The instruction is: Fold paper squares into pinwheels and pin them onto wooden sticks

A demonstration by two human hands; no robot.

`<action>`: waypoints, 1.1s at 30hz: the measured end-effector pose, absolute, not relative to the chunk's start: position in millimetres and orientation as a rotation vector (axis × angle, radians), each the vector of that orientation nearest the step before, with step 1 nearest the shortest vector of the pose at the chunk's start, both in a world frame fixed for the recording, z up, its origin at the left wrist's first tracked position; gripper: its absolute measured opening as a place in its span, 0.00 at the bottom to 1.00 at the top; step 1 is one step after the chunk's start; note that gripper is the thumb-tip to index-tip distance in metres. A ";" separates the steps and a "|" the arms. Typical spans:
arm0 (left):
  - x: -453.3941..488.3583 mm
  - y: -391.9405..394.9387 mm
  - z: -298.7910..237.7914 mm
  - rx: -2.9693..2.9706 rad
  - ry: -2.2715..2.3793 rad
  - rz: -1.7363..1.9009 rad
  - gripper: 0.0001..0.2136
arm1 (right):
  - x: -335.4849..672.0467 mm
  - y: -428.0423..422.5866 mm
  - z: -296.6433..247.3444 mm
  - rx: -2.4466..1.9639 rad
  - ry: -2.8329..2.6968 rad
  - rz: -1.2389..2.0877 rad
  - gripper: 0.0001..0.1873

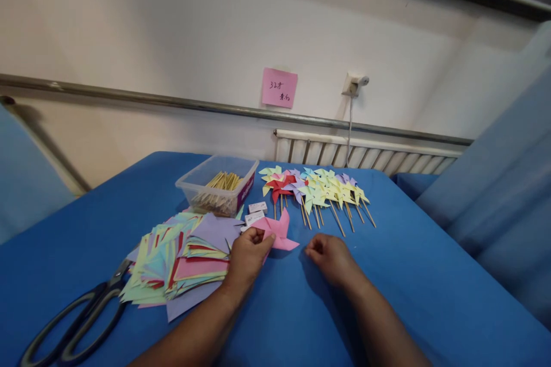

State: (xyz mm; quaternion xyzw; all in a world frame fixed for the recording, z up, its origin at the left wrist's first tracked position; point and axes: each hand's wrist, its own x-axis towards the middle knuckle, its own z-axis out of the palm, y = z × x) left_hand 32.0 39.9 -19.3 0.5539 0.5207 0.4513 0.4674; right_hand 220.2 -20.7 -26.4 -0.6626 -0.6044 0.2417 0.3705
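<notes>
My left hand (pixel 249 255) pinches a pink paper pinwheel (pixel 279 230) at its centre, thumb on top, the folded blades spread out to the right. To the right of it, my right hand (pixel 330 258) is closed with its fingertips pressed together; anything between them is too small or hidden to make out. Left of my left hand lies a large pile of coloured paper pieces (pixel 185 264). Two small white boxes (pixel 255 218) stand just behind the pink pinwheel.
A clear plastic box (pixel 189 183) with thin wooden sticks (pixel 224 182) stands behind the paper pile. Finished pinwheels on sticks (pixel 318 189) lie at the back right. Black-handled scissors (pixel 92 309) lie at the front left of the blue tablecloth (pixel 430 275). A radiator (pixel 327 152) is behind.
</notes>
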 end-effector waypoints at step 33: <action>47.0 10.8 5.4 1.502 1.242 1.087 0.07 | 175.3 -24.6 -18.8 -1.386 -1.168 0.713 0.07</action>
